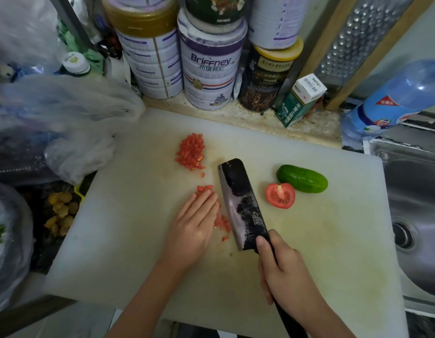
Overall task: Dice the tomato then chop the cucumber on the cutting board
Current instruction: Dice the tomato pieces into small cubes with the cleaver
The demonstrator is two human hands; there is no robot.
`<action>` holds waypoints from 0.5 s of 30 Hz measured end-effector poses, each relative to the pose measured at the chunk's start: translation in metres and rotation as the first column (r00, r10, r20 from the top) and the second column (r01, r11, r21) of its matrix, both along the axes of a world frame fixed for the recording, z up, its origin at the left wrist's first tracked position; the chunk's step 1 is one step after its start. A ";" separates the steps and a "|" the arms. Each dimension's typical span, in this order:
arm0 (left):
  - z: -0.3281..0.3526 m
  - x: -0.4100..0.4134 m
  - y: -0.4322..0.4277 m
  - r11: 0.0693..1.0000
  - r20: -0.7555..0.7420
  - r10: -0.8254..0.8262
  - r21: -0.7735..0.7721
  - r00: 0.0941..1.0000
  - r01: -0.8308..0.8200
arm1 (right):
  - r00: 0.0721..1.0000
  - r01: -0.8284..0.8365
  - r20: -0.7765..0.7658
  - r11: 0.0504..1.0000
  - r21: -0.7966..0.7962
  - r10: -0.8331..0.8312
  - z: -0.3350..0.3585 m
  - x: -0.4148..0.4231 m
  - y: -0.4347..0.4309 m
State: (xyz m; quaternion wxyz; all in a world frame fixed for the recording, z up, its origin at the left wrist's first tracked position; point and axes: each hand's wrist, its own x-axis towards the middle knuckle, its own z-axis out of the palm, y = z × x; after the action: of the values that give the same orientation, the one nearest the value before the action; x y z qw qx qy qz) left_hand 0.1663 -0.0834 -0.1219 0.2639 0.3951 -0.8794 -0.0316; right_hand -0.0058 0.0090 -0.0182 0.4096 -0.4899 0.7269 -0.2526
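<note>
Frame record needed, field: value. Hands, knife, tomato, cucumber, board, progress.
left hand: fingers straight, resting on loose tomato pieces beside the blade
right hand: grips the cleaver by its handle
cleaver position: over the cutting board, between the left hand and the tomato half
diced tomato pile: far side of the board, apart from both hands
tomato half state: cut face up, undiced
cucumber: whole, uncut, just behind the tomato half
progress: tomato partly diced; cucumber not started
</note>
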 end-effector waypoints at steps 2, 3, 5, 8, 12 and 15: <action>-0.002 0.005 -0.001 0.999 0.005 0.027 0.039 1.000 -0.027 | 1.000 -0.010 -0.005 1.000 0.029 0.010 -0.002 -0.004 -0.001; -0.002 0.007 -0.001 0.996 -0.012 0.044 0.073 0.999 -0.043 | 1.000 -0.004 -0.013 0.999 0.040 0.005 -0.005 -0.006 -0.002; 0.001 0.009 -0.001 0.978 -0.079 0.101 0.192 0.992 -0.084 | 0.998 0.000 -0.056 1.000 0.031 0.002 -0.011 -0.010 -0.002; 0.013 0.008 -0.009 0.912 -0.204 0.251 0.377 0.946 -0.161 | 0.981 -0.054 -0.187 0.998 -0.022 0.049 -0.022 -0.017 -0.003; 0.019 -0.003 -0.029 0.865 -0.141 0.287 0.463 0.948 -0.193 | 0.954 -0.098 -0.290 0.993 -0.060 0.076 -0.033 -0.017 -0.006; 0.012 -0.009 -0.037 0.850 -0.106 0.207 0.512 0.973 -0.125 | 0.962 -0.100 -0.258 0.994 -0.037 0.087 -0.040 -0.008 -0.002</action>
State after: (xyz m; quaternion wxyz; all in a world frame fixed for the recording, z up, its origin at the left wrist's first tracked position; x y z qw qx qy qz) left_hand 0.1576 -0.1200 -0.1100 0.2221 0.5210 -0.7796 -0.2674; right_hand -0.0136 0.0073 -0.0578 0.3113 -0.5622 0.7434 -0.1856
